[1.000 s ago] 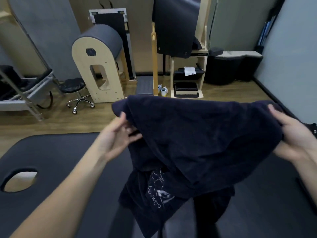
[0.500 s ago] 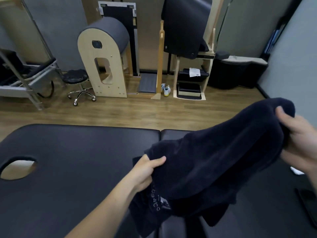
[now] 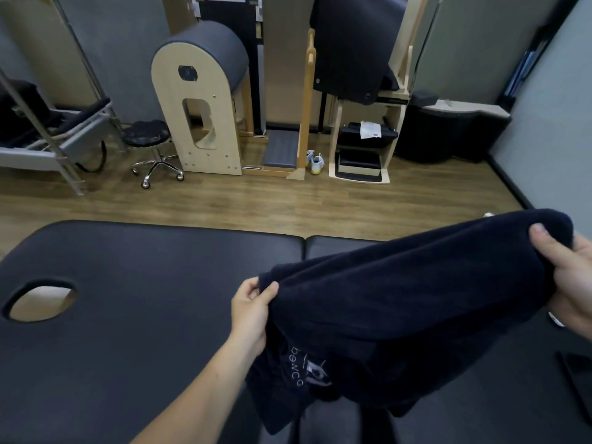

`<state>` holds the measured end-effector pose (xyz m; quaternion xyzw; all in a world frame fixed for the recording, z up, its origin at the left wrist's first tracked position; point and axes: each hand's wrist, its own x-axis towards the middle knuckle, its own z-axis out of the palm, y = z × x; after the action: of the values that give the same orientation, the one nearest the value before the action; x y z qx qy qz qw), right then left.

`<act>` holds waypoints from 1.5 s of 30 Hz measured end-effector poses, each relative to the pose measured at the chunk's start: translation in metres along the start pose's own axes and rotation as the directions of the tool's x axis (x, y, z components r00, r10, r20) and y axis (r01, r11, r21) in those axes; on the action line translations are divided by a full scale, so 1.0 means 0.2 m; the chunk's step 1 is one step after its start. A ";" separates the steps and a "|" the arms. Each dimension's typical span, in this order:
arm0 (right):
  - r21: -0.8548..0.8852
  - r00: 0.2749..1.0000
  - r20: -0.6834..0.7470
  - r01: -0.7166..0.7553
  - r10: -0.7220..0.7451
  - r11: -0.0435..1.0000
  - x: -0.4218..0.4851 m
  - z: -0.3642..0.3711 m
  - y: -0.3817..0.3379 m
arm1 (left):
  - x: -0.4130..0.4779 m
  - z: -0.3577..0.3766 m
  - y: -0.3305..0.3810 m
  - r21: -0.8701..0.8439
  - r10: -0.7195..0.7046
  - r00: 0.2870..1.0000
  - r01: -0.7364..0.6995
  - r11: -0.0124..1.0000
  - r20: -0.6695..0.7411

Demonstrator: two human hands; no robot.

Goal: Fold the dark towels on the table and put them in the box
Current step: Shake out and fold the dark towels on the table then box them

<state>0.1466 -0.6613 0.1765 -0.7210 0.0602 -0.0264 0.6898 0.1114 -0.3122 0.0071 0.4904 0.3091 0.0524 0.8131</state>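
Observation:
A dark navy towel (image 3: 400, 302) with a pale printed logo hangs in the air over the black padded table (image 3: 134, 315), stretched between both hands. My left hand (image 3: 251, 310) pinches its lower left corner with thumb and fingers. My right hand (image 3: 568, 277) grips the upper right end, thumb on top of the cloth. The towel's bottom edge droops toward the table near the front. No box is in view.
The table has a face hole (image 3: 40, 302) at its left end and a seam (image 3: 304, 248) in the middle. A dark flat object (image 3: 576, 376) lies at the right edge. Beyond the table are wooden floor, a rolling stool (image 3: 150, 145) and exercise equipment.
The towel has come down and shifted right. My left hand dropped from the raised top edge and now pinches the lower left corner; my right hand stayed on the right end.

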 end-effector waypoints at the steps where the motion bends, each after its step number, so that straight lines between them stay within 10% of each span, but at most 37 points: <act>1: -0.034 1.000 -0.019 0.021 -0.022 0.999 0.00 -0.01 0.00 | 0.01 -0.01 -0.01 0.024 0.037 0.999 -0.037 0.999 -0.024; 4: -0.014 0.997 -0.045 0.057 -0.057 0.998 0.00 0.00 0.00 | 0.05 -0.03 -0.06 0.211 0.103 0.994 -0.096 0.973 -0.023; 7: -0.005 0.999 -0.036 0.022 -0.022 1.000 -0.02 0.02 -0.02 | 0.05 -0.06 -0.05 0.357 -0.191 0.978 0.149 0.922 0.084; 13: 0.019 0.998 -0.006 -0.057 0.058 0.998 -0.02 0.00 0.05 | -0.09 -0.14 -0.06 0.709 -0.785 0.528 0.413 0.572 0.325; 17: 0.035 0.997 0.008 -0.074 0.073 0.997 -0.03 -0.02 0.05 | -0.14 -0.08 -0.02 0.216 -0.516 0.640 0.489 0.845 0.569; 21: 0.078 0.999 -0.026 -0.039 0.041 0.996 0.01 -0.03 -0.02 | -0.02 0.04 0.28 -0.383 -0.070 0.900 0.253 0.888 0.431; 24: 0.128 0.998 -0.012 -0.061 0.063 0.990 0.08 -0.03 -0.04 | 0.06 0.10 0.39 -0.065 -0.089 0.920 0.124 0.990 0.383; 28: -0.106 0.969 0.041 -0.237 0.243 0.966 0.14 0.00 0.03 | 0.14 0.23 0.60 0.482 -0.102 0.924 -0.095 0.871 0.367; 31: -0.026 0.966 0.023 -0.256 0.257 0.966 0.27 -0.02 -0.25 | 0.14 0.45 1.12 0.342 0.242 0.865 -0.410 0.846 0.440; 35: 0.459 0.980 0.055 0.145 -0.191 0.876 0.40 -0.03 -0.94 | -0.01 0.76 1.73 -0.172 0.669 0.547 -0.695 0.698 0.503; 40: 0.083 0.967 0.243 0.062 -0.080 0.995 0.55 0.27 -1.02 | -0.11 0.95 1.76 0.397 0.420 0.711 -0.680 0.617 0.564; 45: 0.378 0.966 0.063 0.210 -0.252 0.902 0.62 0.30 -1.47 | -0.28 1.03 2.28 0.040 0.513 0.741 -0.584 0.810 0.432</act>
<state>0.2917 -0.6059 0.4614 -0.5812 -0.0698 -0.0791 0.8069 0.2799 -0.2567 0.4773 0.6283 -0.0198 0.1614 0.7608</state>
